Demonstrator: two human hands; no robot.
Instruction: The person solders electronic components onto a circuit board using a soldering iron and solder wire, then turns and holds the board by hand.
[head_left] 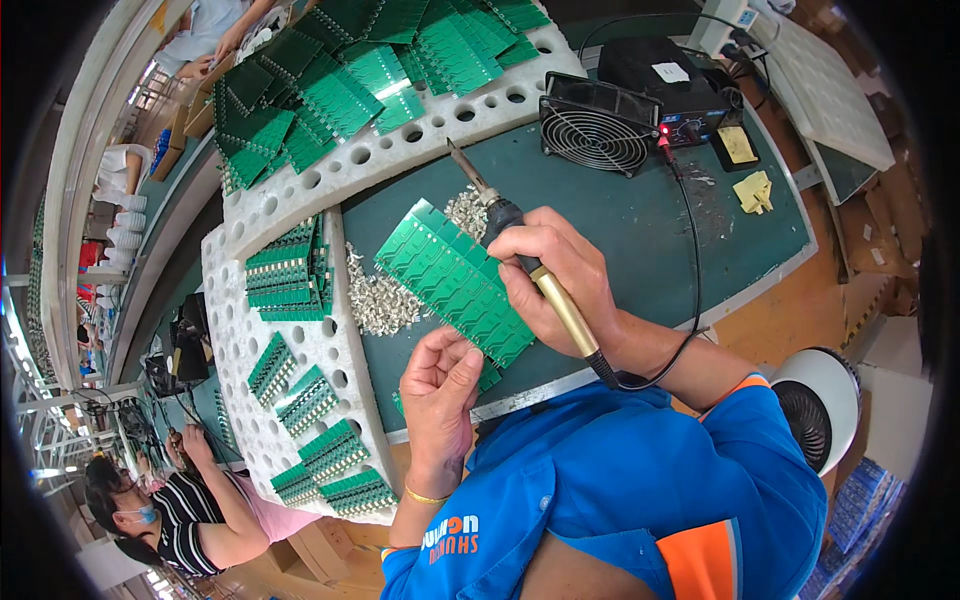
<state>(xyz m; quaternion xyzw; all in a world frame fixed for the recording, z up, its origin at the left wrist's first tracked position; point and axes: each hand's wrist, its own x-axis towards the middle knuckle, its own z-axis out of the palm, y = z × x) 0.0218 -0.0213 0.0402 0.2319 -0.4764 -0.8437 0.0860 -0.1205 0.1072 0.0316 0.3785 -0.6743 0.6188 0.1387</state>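
Observation:
My left hand (437, 395) pinches the near corner of a green circuit board panel (450, 275) between thumb and fingers. The panel is tilted above the bench, with rows of traces on its face. In my right hand (560, 275) is a soldering iron (566, 312) with a gold handle and dark grip. Its metal tip points up and away to the left, apart from the panel. My right fingers are close to the panel's right edge; whether they touch it, I cannot tell. Small silvery metal parts (382, 303) lie heaped beside and behind the panel.
White foam trays with holes (345, 165) hold stacked green boards (350, 85) at the back and populated boards (290, 268) at left. A fan (597, 135), a soldering station (680, 115) and a yellow sponge (752, 192) sit at right. A co-worker (195, 500) is at lower left.

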